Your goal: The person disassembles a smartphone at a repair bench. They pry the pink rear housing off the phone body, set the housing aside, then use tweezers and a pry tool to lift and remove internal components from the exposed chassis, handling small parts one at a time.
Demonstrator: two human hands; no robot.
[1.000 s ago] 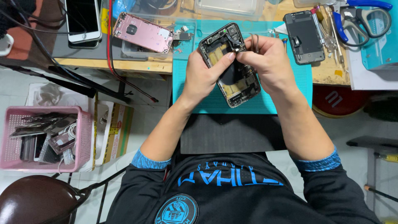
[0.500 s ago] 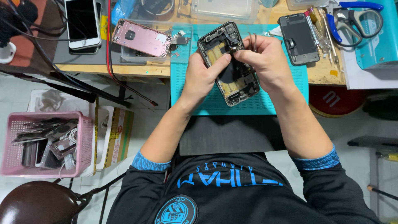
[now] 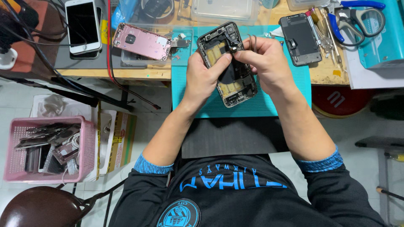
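Note:
An opened dark phone housing [image 3: 235, 80], its insides showing, is held tilted above the teal work mat [image 3: 294, 90]. My left hand [image 3: 203, 77] grips its left side, thumb lying across the inside. My right hand [image 3: 265, 63] holds the upper right part, fingertips pinched on a small part near the camera corner. What the fingertips pinch is too small to tell.
On the wooden bench lie a pink phone back shell [image 3: 142, 41], a white phone [image 3: 83, 25], a detached dark screen [image 3: 299, 38], screwdrivers [image 3: 319, 25] and blue-handled scissors [image 3: 357, 19]. A pink basket of phone parts [image 3: 50, 149] stands on the floor at left. A brown stool [image 3: 40, 208] is at the lower left.
Both hands and the housing stay in nearly the same place. The housing has tilted slightly and my right fingertips have shifted a little at its top corner.

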